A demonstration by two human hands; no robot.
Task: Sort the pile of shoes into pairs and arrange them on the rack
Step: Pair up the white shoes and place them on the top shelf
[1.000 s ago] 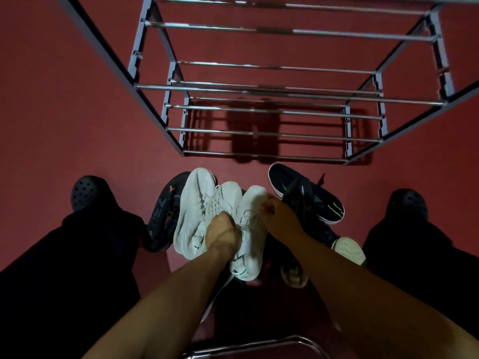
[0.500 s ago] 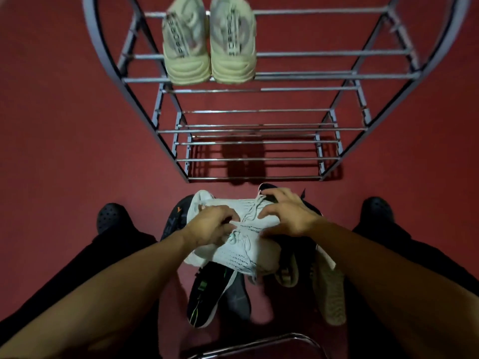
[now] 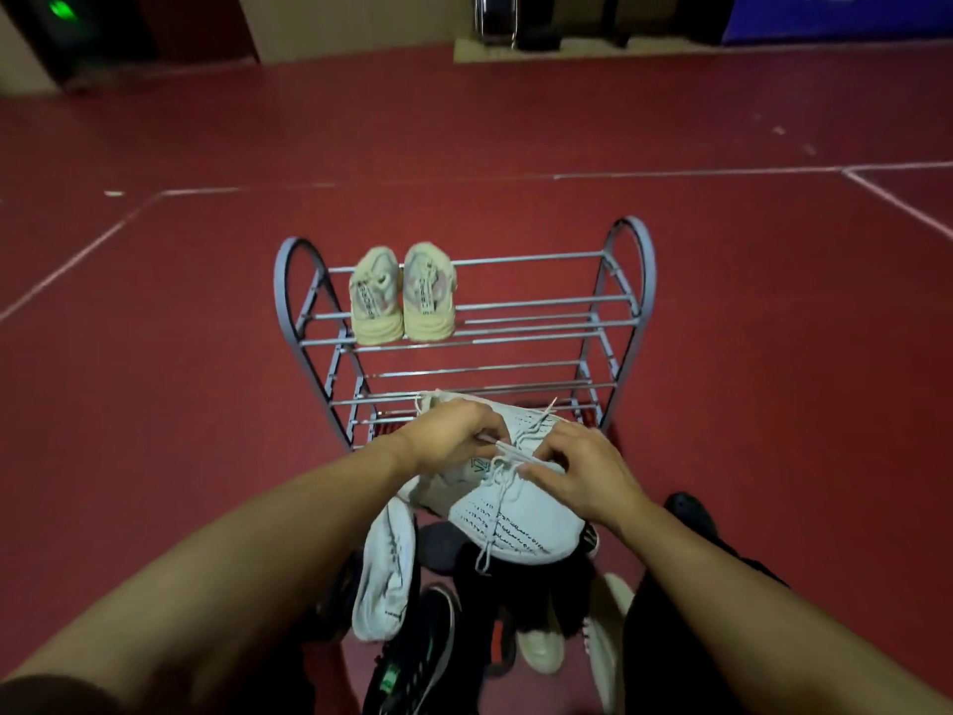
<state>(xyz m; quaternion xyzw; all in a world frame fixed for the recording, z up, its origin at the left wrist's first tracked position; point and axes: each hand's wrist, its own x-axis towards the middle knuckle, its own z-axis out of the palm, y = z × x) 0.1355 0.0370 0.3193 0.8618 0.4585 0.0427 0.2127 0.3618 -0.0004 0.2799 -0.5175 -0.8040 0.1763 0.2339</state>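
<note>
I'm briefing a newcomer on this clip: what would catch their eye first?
Front and centre, the left hand and right hand hold a white knit sneaker by its laces above the shoe pile. Beyond it, a cream pair sits on the left of the top shelf of the grey rack.

A red floor [image 3: 722,312] crossed by white lines [image 3: 670,173] runs back to a green light [image 3: 62,10] at far left.

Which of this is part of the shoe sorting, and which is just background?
Job:
- white knit shoe, held by left hand and right hand
- rack
- beige pair on top shelf
- shoe pile on floor

Background:
- green light
- blue banner
</note>
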